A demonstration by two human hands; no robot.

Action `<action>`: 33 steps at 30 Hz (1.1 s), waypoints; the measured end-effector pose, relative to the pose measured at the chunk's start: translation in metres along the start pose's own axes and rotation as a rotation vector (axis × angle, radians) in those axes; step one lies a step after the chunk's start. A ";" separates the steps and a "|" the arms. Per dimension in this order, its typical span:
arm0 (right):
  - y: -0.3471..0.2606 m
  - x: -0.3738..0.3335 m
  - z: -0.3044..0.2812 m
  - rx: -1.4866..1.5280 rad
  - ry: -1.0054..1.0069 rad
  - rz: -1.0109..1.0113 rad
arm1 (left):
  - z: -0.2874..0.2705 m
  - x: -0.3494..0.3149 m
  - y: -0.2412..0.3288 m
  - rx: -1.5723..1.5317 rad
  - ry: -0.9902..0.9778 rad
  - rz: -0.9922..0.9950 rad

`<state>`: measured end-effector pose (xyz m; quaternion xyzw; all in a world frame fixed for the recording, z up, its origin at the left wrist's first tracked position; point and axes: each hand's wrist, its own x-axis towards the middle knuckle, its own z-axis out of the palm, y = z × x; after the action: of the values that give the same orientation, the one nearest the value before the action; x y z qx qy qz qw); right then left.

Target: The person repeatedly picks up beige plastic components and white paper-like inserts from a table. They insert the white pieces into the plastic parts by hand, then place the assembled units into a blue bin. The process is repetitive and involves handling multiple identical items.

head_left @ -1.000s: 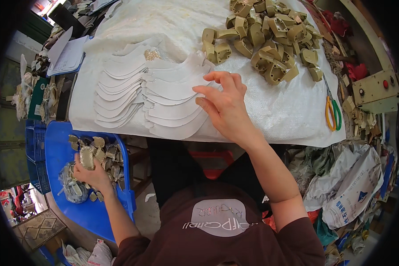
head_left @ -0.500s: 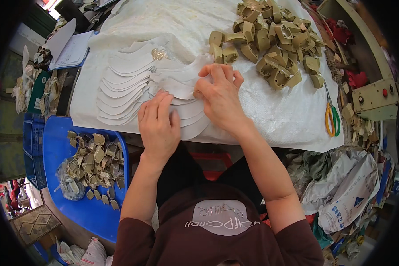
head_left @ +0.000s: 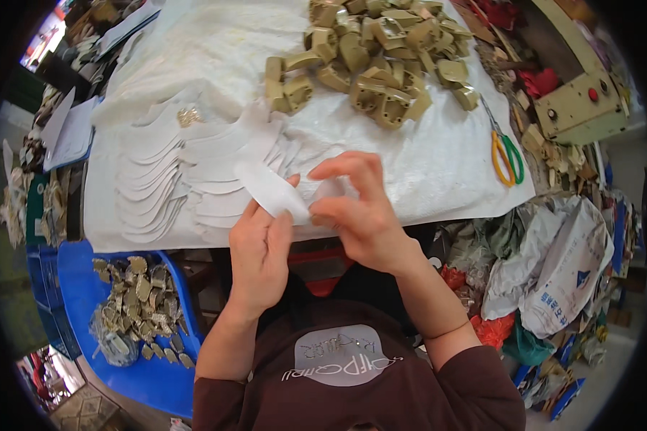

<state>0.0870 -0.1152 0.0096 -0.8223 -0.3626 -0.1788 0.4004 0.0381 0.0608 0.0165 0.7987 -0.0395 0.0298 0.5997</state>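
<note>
A white curved cut piece (head_left: 274,192) is held above the table's front edge. My left hand (head_left: 261,248) pinches its lower edge between thumb and fingers. My right hand (head_left: 359,215) is bent round the piece's other end, the fingers slightly blurred; a whitish part shows between thumb and fingertips. Left of the hands, white curved pieces (head_left: 147,194) lie fanned in overlapping rows on the white cloth (head_left: 216,43). A small gold glittery patch (head_left: 188,117) lies at the top of these rows.
A heap of olive-gold moulded heels (head_left: 388,93) lies at the table's far side. Scissors (head_left: 507,154) with yellow and green handles rest at the right. A blue tub (head_left: 75,287) with small gold-coloured parts stands at lower left. White sacks (head_left: 564,280) and a control box (head_left: 582,108) are at right.
My hands have lifted a white curved piece off the rows and brought it nearer to me. The left hand has turned palm inward. The whole view has shifted.
</note>
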 end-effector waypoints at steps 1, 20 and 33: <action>-0.002 0.000 -0.004 -0.019 -0.054 -0.021 | 0.005 0.001 -0.001 -0.222 -0.032 -0.134; 0.060 -0.010 -0.059 -0.398 -0.020 0.341 | 0.027 0.002 -0.008 -0.746 0.006 -0.158; 0.032 -0.022 -0.035 -0.426 0.024 0.362 | 0.024 -0.002 -0.013 -0.871 0.030 -0.187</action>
<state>0.0957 -0.1660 0.0020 -0.9373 -0.1591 -0.1861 0.2480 0.0370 0.0417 -0.0024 0.4713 0.0329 -0.0323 0.8808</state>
